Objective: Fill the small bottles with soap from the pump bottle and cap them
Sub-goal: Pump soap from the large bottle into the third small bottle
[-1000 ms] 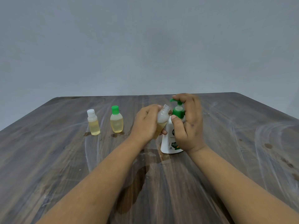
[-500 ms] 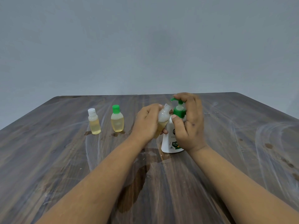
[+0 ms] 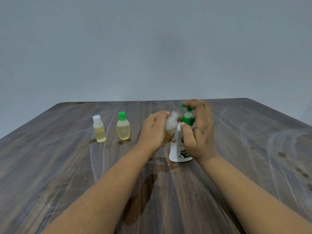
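Note:
My left hand (image 3: pixel 154 130) grips a small uncapped clear bottle (image 3: pixel 171 124), tilted so its open neck sits just under the green spout of the pump bottle (image 3: pixel 180 149). Yellow soap fills its lower part, foam above. My right hand (image 3: pixel 196 130) wraps the white pump bottle, fingers lying over the green pump head, thumb on the collar. Two other small bottles stand to the left, each holding yellow soap: one with a white cap (image 3: pixel 99 129) and one with a green cap (image 3: pixel 123 128).
The dark wooden table (image 3: pixel 50 166) is streaked with pale smears. A dark wet patch (image 3: pixel 143 191) lies between my forearms, and small wet marks sit under the two capped bottles. A plain grey wall rises behind the far edge.
The pump head has risen slightly under my right fingers. The small bottle stays tilted at the spout; both standing bottles are unmoved.

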Motion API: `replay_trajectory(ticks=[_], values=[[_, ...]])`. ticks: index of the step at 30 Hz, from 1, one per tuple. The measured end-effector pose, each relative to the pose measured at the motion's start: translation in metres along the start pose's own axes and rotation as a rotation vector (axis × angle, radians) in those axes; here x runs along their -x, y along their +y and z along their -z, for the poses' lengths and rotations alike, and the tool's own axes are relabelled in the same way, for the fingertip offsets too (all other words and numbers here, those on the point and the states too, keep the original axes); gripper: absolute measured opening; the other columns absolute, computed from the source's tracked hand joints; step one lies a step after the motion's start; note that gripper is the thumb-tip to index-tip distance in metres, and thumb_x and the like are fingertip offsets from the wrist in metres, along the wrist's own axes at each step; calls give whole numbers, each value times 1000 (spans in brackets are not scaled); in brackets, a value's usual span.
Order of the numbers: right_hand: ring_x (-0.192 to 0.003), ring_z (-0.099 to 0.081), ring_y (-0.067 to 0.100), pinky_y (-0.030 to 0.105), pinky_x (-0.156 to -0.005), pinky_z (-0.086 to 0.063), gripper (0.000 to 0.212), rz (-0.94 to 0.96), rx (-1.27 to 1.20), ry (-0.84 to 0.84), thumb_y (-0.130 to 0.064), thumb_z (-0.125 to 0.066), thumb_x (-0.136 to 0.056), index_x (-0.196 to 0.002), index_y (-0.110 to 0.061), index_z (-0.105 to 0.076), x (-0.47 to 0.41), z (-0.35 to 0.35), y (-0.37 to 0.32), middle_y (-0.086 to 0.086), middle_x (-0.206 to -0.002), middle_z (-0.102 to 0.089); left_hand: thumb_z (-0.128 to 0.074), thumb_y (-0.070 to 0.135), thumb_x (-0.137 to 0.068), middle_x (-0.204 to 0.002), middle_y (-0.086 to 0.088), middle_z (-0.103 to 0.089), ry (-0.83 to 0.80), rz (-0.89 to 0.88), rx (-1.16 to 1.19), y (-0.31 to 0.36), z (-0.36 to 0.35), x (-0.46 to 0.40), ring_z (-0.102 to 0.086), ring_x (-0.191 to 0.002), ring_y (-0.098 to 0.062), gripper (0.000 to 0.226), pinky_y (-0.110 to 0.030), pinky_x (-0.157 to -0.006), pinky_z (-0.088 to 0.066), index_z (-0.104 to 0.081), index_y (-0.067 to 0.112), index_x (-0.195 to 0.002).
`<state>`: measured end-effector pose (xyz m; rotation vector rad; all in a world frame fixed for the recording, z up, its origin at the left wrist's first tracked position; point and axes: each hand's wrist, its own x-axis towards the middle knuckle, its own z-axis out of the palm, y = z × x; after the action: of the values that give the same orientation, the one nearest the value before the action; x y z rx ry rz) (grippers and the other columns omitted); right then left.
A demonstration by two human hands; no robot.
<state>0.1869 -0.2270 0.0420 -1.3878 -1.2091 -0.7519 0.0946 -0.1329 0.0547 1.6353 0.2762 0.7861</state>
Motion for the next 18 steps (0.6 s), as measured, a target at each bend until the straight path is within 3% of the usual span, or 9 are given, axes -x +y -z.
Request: replay_trajectory(ticks=[8,13,18], values=[[-88,-53,23,31,-73,-45,28,-26,19,42,-16,-48,-74,-93,-1,-61,-3,-3,0,0,-94,-54,-36,17,-103,-77,-25,-62,-5,-11,15,-1,1,0,-58,-53,-33,40,-33,-53,-50,-63,-12,-95],[-100,-50,22,20,-86,-41,42,8,10,1,-14,-51,-71,-110,2,-58,0,0,-1,1,-109,-48,-37,16,-103,-91,-34,-63,11,-13,21,-1,0,0,-58,-56,-35,40,-39,-57,-50,-64,-13,-96],[-96,-51,21,21,-82,-41,35,3,17,12,-12,-51,-71,-102,1,-60,-1,-1,-1,4,-103,-53,-36,15,-103,-89,-35,-62,14,-23,27,-2,-1,-1,-58,-55,-34,40,-39,-56,-50,-64,-13,-96]])
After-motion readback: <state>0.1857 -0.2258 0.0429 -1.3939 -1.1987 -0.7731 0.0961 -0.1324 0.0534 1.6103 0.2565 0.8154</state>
